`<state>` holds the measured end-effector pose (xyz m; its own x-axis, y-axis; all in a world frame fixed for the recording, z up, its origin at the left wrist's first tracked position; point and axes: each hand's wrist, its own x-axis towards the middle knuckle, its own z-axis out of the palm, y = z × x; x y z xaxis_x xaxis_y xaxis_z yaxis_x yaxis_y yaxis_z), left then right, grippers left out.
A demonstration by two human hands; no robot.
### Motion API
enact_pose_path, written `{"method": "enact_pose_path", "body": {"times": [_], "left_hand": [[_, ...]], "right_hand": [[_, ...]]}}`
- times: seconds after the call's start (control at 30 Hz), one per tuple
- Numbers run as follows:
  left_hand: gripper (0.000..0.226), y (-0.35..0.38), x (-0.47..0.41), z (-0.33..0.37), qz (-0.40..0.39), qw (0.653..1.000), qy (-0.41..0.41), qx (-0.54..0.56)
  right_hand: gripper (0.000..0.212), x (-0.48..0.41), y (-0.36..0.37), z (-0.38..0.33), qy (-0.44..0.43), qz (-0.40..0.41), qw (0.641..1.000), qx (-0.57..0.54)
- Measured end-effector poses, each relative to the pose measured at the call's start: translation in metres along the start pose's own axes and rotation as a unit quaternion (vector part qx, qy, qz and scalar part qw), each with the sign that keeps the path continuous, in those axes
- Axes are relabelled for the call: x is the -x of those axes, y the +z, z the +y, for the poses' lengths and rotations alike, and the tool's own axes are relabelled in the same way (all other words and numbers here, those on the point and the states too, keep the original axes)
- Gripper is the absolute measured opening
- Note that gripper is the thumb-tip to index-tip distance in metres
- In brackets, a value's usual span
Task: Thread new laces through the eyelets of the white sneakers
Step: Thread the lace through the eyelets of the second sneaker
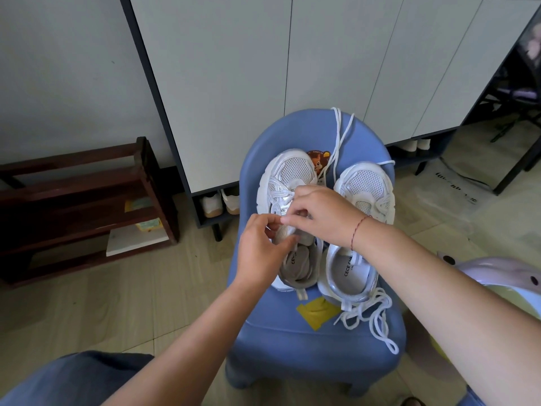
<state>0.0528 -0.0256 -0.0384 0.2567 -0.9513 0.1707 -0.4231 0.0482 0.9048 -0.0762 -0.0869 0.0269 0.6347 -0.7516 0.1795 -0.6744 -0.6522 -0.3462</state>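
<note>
Sneakers filled the middle of the head view: a white pair set side by side on the seat of a blue child's chair [292, 341], toes pointing away from the person and heels toward them, so each shoe's long axis ran straight out from the body. The left-side sneaker [295, 168] was the one being worked, and both hands met over its midfoot. The right-side sneaker [363, 183] lay just beside it, untouched, with the right forearm passing over its heel.

The left hand [260, 250] came in from the near left. Its thumb lay across the grey tongue [285, 232] and its fingers were curled over the eyelet row, gripping the tongue between them. The right hand [322, 215], a red string bracelet [358, 230] on its wrist, reached across from the right, wrist bent and fingertips drawn together in a pinch right against the left hand's fingers. What it pinched was too small to see; I judged it to be the end of the threaded lace [339, 133], whose slack trailed from between the toes up over the chair back.

A second, loose lace [369, 317] lay heaped on the seat's front edge, behind the right-side sneaker's heel. The next eyelets lay toward the person, under the fingertips and equally near both hands.
</note>
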Motion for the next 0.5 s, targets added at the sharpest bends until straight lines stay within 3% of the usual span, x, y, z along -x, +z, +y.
{"method": "enact_pose_path", "body": {"times": [0.07,0.2,0.33,0.43,0.5], "left_hand": [[0.03,0.0,0.0,0.0,0.001,1.0,0.001,-0.001],[0.026,0.001,0.0,0.001,0.002,1.0,0.006,0.02],[0.03,0.001,0.0,0.001,-0.002,1.0,0.005,0.012],[0.03,0.0,0.0,0.0,-0.001,1.0,0.002,0.016],[0.03,0.0,0.0,0.0,-0.005,1.0,-0.003,0.019]], "right_hand": [[0.034,0.003,0.001,-0.004,0.013,0.017,1.0,-0.012],[0.018,0.004,0.005,-0.006,0.025,0.021,0.998,0.046],[0.016,0.003,0.008,-0.006,0.04,0.042,0.996,0.074],[0.014,0.005,0.006,0.001,0.089,0.119,0.989,-0.006],[0.014,0.006,-0.001,0.012,0.154,0.195,0.966,-0.067]]}}
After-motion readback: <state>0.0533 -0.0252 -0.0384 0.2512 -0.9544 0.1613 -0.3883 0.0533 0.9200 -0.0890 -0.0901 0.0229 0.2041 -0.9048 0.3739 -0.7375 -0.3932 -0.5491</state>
